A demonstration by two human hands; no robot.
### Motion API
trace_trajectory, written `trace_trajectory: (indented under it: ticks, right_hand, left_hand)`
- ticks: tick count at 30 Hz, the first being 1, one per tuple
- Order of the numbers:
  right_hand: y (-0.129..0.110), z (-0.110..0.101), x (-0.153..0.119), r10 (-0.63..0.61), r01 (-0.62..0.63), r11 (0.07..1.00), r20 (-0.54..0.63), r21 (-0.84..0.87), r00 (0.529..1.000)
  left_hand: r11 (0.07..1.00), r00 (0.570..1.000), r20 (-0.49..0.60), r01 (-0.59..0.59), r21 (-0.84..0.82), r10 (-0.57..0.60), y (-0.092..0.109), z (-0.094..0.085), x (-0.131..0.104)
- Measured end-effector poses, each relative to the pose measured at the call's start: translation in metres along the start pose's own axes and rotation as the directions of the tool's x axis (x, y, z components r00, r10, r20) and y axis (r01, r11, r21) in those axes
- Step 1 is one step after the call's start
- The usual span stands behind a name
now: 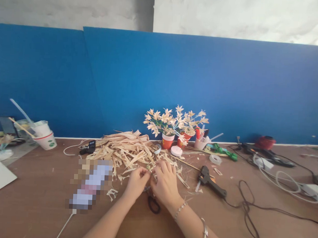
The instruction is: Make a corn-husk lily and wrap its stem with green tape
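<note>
Strips crowd the room between left hand, right hand and far table edge, each grip's state unclear.

Over the brown counter, the left hand and right hand work with fingers close together, beside a black loop handle. Beyond spreads a heap of dry tan strips; pale star-shaped flowers rise from red cups. A black glue gun lies rightward.
</note>
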State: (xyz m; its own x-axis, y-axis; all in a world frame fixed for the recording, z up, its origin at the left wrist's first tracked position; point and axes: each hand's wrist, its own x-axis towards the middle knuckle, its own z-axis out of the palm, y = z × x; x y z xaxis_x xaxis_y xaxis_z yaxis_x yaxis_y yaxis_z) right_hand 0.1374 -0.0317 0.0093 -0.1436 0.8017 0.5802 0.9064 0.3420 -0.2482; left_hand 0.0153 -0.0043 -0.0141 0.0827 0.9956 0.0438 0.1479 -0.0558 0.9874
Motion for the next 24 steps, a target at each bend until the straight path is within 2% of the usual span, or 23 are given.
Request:
trace_trajectory:
  ticks: [3, 7, 10, 14, 19, 22, 24]
  right_hand:
    - [0.001, 0.000, 0.000, -0.006, 0.006, 1.000, -0.008, -0.004, 1.000]
    - [0.005, 0.002, 0.000, -0.016, 0.016, 1.000, -0.016, 0.007, 1.000]
    - [0.009, 0.002, 0.000, -0.015, 0.016, 1.000, -0.030, 0.017, 0.999]
    - [0.011, 0.001, 0.001, 0.000, 0.002, 0.998, -0.027, 0.065, 1.000]
    - [0.014, 0.002, 0.004, 0.095, -0.090, 0.960, -0.004, 0.265, 0.995]
    - [0.018, 0.005, 0.006, 0.171, -0.174, 0.880, 0.047, 0.442, 0.984]
    - [0.020, 0.006, 0.008, 0.217, -0.248, 0.794, 0.123, 0.554, 0.968]
  left_hand:
    - [0.997, 0.998, 0.012, 0.068, -0.048, -0.068, 0.001, 0.001, -0.001]
    - [0.985, 0.987, 0.099, 0.138, -0.105, -0.128, 0.003, -0.001, -0.001]
    - [0.982, 0.981, 0.157, 0.132, -0.134, -0.110, 0.004, -0.003, 0.000]
    - [0.985, 0.984, 0.163, 0.102, -0.140, -0.079, 0.005, -0.007, 0.002]
    - [0.983, 0.980, 0.170, 0.130, -0.130, -0.107, 0.006, -0.009, 0.002]
    - [0.970, 0.974, 0.190, 0.160, -0.185, -0.125, 0.006, -0.010, 0.001]
    - [0.956, 0.970, 0.209, 0.173, -0.237, -0.124, 0.006, -0.011, 0.002]
